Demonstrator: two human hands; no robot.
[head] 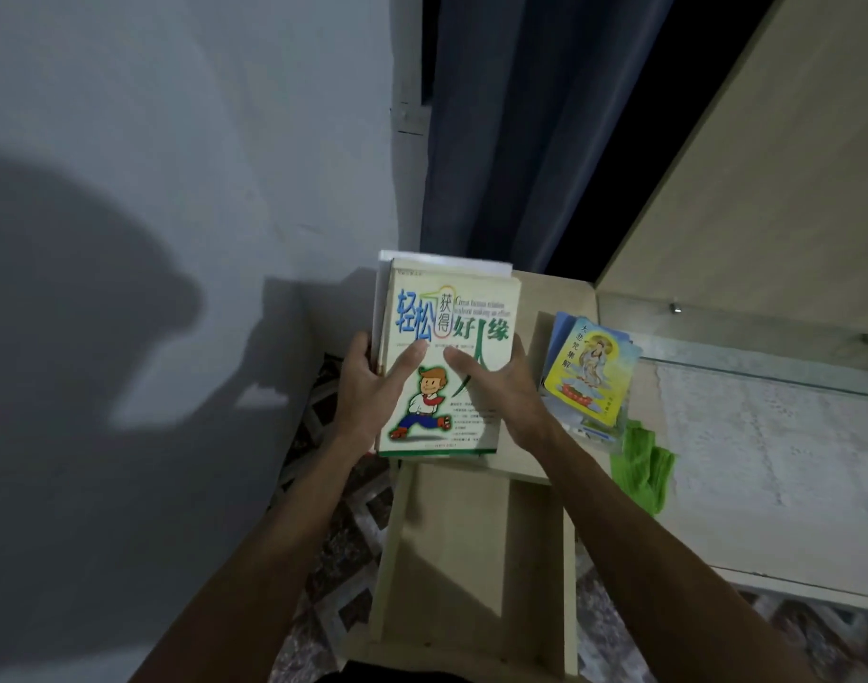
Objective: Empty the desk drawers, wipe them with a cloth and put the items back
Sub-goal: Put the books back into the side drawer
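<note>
A stack of books [446,357] is being held at the centre of the frame between both hands, above the far end of an open drawer [471,549] whose bare floor is showing in the lower centre. The left hand [372,386] is being wrapped round the stack's left edge, thumb laid on the cover; the right hand [505,386] is being pressed against the right edge, thumb likewise on top. Both grips are thus being closed on the stack, not wide.

Whether the stack is being lifted out or set back cannot be told; since the drawer looks bare and a green cloth [643,470] is lying on the worktop [766,460] at the right, putting back is being judged the likelier step. To do it well, the stack is best being kept level and squeezed evenly from both sides, so that the thinner white volumes underneath are not slipping out, and being lowered flat with the fingers drawn away last.

Room is being limited by the drawer's 2 side walls, which are leaving little slack either side of the stack. A pile of small cards [589,372] is lying just beside the right hand on the worktop and could be knocked. The wall [175,189] is closing off the left of the frame; open space is lying toward the lower centre, along the drawer
</note>
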